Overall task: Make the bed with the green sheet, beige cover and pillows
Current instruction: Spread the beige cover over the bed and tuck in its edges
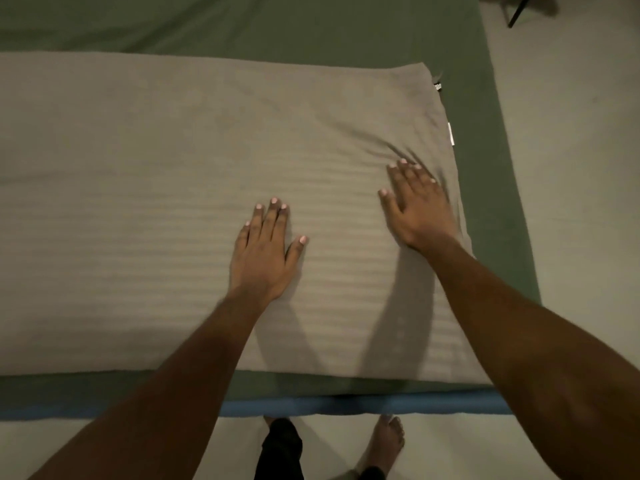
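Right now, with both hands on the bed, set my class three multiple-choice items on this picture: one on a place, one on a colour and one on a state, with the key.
1. Where does the right hand rest?
A on the floor
B on the beige cover, near its right edge
C on a pillow

2. What colour is the strip below the green sheet at the bed's near edge?
A red
B white
C blue

3. How is the left hand held?
A flat and open
B clenched
C pinching cloth

Key:
1 B, wrinkles in the cover fan out from it.
2 C, a blue band runs along that edge.
3 A, its palm lies flat on the cover.
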